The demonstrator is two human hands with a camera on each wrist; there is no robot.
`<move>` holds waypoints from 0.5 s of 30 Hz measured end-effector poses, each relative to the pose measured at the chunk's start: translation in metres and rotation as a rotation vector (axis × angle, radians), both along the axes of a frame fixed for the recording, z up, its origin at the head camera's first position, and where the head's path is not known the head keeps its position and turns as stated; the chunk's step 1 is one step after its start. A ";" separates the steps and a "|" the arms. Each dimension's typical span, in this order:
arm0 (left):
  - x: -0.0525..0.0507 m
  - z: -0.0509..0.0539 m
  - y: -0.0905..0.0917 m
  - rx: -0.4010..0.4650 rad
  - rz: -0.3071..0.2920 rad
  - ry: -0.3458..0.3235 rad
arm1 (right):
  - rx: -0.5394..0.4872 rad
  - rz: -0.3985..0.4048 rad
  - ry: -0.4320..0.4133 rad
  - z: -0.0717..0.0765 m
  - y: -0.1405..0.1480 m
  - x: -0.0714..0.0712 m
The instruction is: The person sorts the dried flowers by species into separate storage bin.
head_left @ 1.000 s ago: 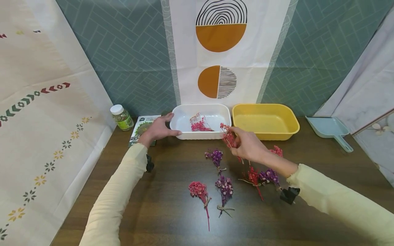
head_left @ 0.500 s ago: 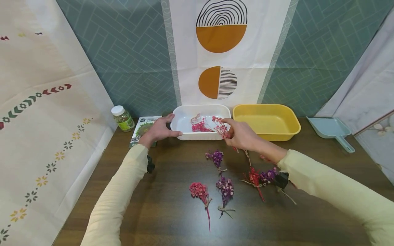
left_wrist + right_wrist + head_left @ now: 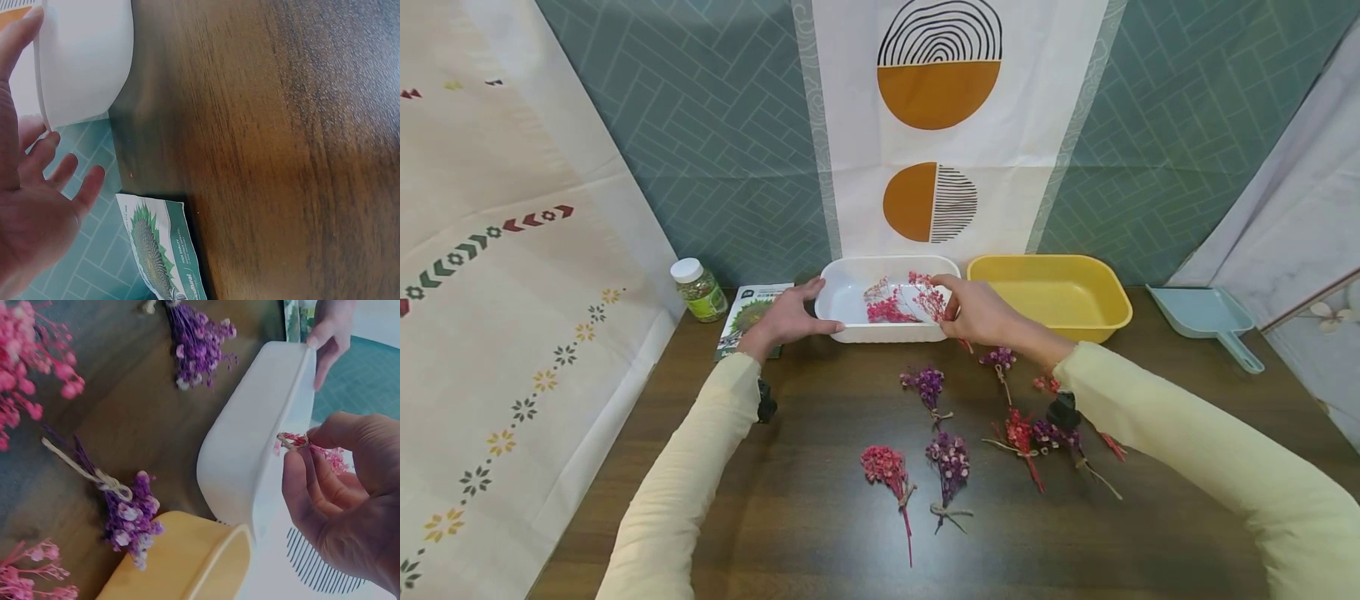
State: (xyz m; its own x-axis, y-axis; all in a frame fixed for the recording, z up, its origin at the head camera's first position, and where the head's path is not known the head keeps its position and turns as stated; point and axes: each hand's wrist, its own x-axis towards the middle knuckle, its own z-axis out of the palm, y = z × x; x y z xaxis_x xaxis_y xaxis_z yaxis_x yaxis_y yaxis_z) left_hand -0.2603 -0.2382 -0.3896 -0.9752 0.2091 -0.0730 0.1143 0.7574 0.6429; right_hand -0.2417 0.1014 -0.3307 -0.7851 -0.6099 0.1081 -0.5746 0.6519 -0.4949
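My left hand (image 3: pixel 788 317) holds the left end of a white plastic basin (image 3: pixel 887 333), thumb at the front corner and fingers at the far side of the rim. Over the basin's right end, my right hand (image 3: pixel 981 317) pinches a bunch of pink dried flowers (image 3: pixel 928 297) by its tied stems; the blossoms point left into the basin. Pink dried flowers (image 3: pixel 886 312) lie inside. In the right wrist view the twine (image 3: pixel 290 441) around the held stems shows at the fingertips. The right wrist hovers above a purple bunch (image 3: pixel 1054 433) and a partly hidden pink bunch (image 3: pixel 1047 384).
A yellow basin (image 3: pixel 1052 333) stands right of the white one. Nearer lie purple bunches (image 3: pixel 950 461), a red bunch (image 3: pixel 1019 430) and a pink bunch (image 3: pixel 883 463). A jar (image 3: pixel 702 292) and seed packet (image 3: pixel 748 317) are left; a blue dustpan (image 3: pixel 1202 312) is right.
My right hand has moved left with the pink bunch, bringing its blossoms over the white basin. A purple bunch behind that hand has come into view. My left hand has stayed put.
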 end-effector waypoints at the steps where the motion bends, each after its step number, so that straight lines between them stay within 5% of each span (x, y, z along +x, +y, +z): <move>1: 0.000 0.000 0.000 0.001 -0.001 0.000 | 0.001 0.001 -0.008 0.001 -0.001 -0.002; 15: 0.001 0.000 0.001 0.001 0.012 -0.001 | 0.185 0.008 -0.008 0.010 -0.029 -0.032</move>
State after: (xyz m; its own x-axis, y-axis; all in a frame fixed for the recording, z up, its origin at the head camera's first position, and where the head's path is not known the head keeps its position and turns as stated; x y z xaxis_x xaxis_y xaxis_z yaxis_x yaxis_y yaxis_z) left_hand -0.2591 -0.2370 -0.3892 -0.9775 0.1979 -0.0738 0.1049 0.7580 0.6438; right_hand -0.2737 0.0723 -0.3210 -0.7808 -0.6247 -0.0130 -0.5763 0.7281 -0.3712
